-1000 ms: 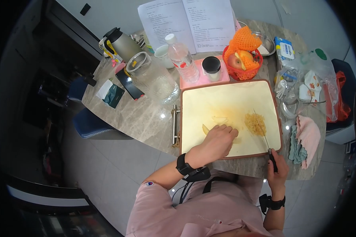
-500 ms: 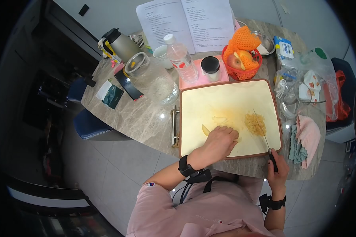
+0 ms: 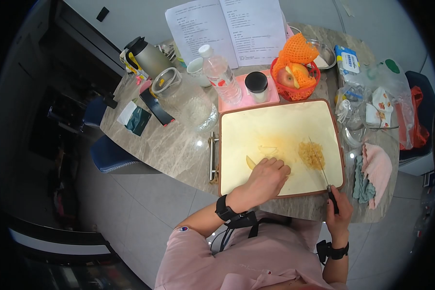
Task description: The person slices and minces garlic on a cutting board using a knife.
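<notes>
A pale cutting board (image 3: 237, 130) with a brown rim lies in front of me. My left hand (image 3: 269, 178) rests on its lower middle, fingers curled and pressed together; whatever they cover is hidden. Beside those fingertips are a yellow wedge-shaped slice (image 3: 250, 162) and a few thin pale strips (image 3: 268, 148). My right hand (image 3: 339, 212) is closed around the black handle of a knife (image 3: 332, 199) at the board's lower right edge. The thin blade points away from me, along a pile of finely chopped yellow bits (image 3: 311, 154).
Behind the board stand a water bottle (image 3: 223, 79), a black-lidded jar (image 3: 257, 88) on a pink tray (image 3: 241, 104), and a red fruit basket (image 3: 295, 94). Cloths (image 3: 376, 169) lie right. Left are a large clear jar (image 3: 191, 104), a phone (image 3: 157, 107) and a thermal jug (image 3: 150, 58). Printed pages (image 3: 256, 31) stand behind.
The whole view has shifted slightly. Both hands, the knife and the yellow pieces keep nearly the same places on the board.
</notes>
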A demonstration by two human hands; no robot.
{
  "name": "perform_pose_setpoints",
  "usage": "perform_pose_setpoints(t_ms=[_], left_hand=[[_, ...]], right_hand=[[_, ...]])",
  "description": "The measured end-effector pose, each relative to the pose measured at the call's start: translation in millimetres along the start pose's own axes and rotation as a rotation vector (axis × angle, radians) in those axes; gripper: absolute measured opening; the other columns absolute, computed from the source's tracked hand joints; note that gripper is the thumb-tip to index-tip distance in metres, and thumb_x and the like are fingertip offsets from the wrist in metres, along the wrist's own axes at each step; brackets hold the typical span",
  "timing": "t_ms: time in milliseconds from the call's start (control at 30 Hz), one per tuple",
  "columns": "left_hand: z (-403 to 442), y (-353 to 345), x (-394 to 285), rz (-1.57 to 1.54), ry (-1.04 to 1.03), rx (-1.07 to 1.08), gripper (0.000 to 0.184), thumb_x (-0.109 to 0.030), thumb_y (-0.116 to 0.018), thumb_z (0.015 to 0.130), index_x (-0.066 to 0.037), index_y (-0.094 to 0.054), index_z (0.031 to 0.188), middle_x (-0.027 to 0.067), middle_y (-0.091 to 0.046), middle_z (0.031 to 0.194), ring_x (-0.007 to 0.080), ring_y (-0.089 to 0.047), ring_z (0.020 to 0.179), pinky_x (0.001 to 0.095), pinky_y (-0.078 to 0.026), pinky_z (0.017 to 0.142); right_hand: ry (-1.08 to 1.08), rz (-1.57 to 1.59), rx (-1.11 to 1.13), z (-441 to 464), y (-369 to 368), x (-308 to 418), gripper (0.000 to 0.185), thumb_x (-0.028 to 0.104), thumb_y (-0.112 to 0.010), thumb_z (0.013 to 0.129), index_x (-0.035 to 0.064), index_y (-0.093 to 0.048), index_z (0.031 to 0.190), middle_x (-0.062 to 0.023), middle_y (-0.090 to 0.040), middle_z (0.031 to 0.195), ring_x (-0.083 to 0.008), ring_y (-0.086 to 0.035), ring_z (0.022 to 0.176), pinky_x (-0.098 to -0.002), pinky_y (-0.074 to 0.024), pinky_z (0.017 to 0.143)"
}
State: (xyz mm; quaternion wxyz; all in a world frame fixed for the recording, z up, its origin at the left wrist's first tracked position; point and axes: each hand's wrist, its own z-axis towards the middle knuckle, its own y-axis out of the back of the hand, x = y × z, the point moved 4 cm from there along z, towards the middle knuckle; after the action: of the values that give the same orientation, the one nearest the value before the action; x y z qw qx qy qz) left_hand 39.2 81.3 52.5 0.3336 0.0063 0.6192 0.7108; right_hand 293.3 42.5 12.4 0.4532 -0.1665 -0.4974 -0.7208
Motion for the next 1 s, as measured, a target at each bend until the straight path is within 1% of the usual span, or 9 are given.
perform_pose_setpoints(t_ms=[100, 200, 300, 400, 600, 700, 900, 1000], left_hand=[[0.6, 7.1, -0.8, -0.06, 0.016, -0.032, 0.015, -0.008, -0.072, 0.078, -0.004, -0.062, 0.089, 0.0111, -0.058, 0.086, 0.0296, -0.059, 0.088, 0.0406, -0.046, 0.079], [-3.2, 0.0, 0.4, -0.031, 0.018, -0.002, 0.015, -0.008, -0.072, 0.079, -0.004, -0.062, 0.09, 0.011, -0.059, 0.085, 0.0297, -0.059, 0.087, 0.0407, -0.046, 0.079], [-3.3, 5.1, -1.3, -0.027, 0.025, -0.035, 0.013, -0.007, -0.07, 0.08, -0.004, -0.063, 0.09, 0.0108, -0.059, 0.084, 0.0296, -0.06, 0.086, 0.0407, -0.046, 0.079], [-4.7, 4.8, 2.0, -0.046, 0.023, -0.008, 0.017, -0.01, -0.07, 0.082, -0.005, -0.064, 0.098, 0.0125, -0.059, 0.086, 0.0332, -0.059, 0.085, 0.044, -0.047, 0.077], [-9.5, 4.3, 8.1, -0.065, 0.028, -0.02, 0.019, -0.009, -0.068, 0.084, -0.003, -0.065, 0.102, 0.0142, -0.061, 0.085, 0.0345, -0.06, 0.084, 0.0442, -0.048, 0.075], [-9.8, 6.1, 8.6, -0.053, 0.095, -0.085, 0.02, -0.009, -0.068, 0.084, -0.004, -0.066, 0.103, 0.0136, -0.061, 0.086, 0.034, -0.06, 0.084, 0.0439, -0.048, 0.076], [-11.7, 9.7, 5.9, 0.004, 0.049, -0.044, 0.025, -0.012, -0.072, 0.082, -0.005, -0.066, 0.106, 0.012, -0.06, 0.09, 0.032, -0.06, 0.086, 0.0433, -0.048, 0.076], [-12.0, 8.7, 5.1, 0.04, 0.026, -0.025, 0.025, -0.014, -0.073, 0.081, -0.005, -0.066, 0.105, 0.0114, -0.058, 0.092, 0.0309, -0.059, 0.088, 0.0423, -0.048, 0.076]], right_hand=[[0.0, -0.003, 0.002, -0.1, -0.2, -0.4, 0.044, -0.006, -0.062, 0.083, -0.0015, -0.064, 0.126, -0.0167, -0.061, 0.082, -0.0324, -0.059, 0.07, -0.0386, -0.047, 0.062], [-0.002, -0.004, 0.009, -0.4, 0.2, -0.1, 0.044, -0.006, -0.062, 0.083, -0.0017, -0.064, 0.126, -0.017, -0.061, 0.082, -0.033, -0.059, 0.07, -0.039, -0.0472, 0.062], [-0.006, 0.0, 0.004, -0.6, -0.5, -1.5, 0.043, -0.006, -0.062, 0.083, -0.0017, -0.064, 0.126, -0.0173, -0.061, 0.082, -0.0333, -0.059, 0.071, -0.039, -0.0474, 0.063], [-0.021, 0.004, 0.009, -1.6, -0.4, -1.3, 0.043, -0.006, -0.061, 0.084, -0.0016, -0.064, 0.126, -0.0175, -0.061, 0.083, -0.0333, -0.06, 0.071, -0.0389, -0.0478, 0.064], [-0.014, -0.008, 0.005, -1.0, 0.0, 0.7, 0.042, -0.006, -0.062, 0.084, -0.0016, -0.064, 0.126, -0.0179, -0.062, 0.085, -0.0332, -0.061, 0.073, -0.0387, -0.0485, 0.065], [-0.023, -0.012, 0.01, -1.9, 0.1, -0.4, 0.042, -0.006, -0.062, 0.084, -0.0017, -0.064, 0.126, -0.018, -0.062, 0.085, -0.0334, -0.061, 0.073, -0.0386, -0.0487, 0.065], [-0.019, -0.007, 0.007, -0.8, 0.5, 0.6, 0.042, -0.006, -0.061, 0.084, -0.0019, -0.064, 0.126, -0.018, -0.062, 0.085, -0.0335, -0.061, 0.073, -0.0387, -0.0486, 0.066], [-0.024, -0.008, 0.005, -1.1, 0.4, 0.5, 0.041, -0.006, -0.061, 0.084, -0.0018, -0.064, 0.126, -0.0179, -0.062, 0.085, -0.0333, -0.061, 0.073, -0.0385, -0.0485, 0.065]])
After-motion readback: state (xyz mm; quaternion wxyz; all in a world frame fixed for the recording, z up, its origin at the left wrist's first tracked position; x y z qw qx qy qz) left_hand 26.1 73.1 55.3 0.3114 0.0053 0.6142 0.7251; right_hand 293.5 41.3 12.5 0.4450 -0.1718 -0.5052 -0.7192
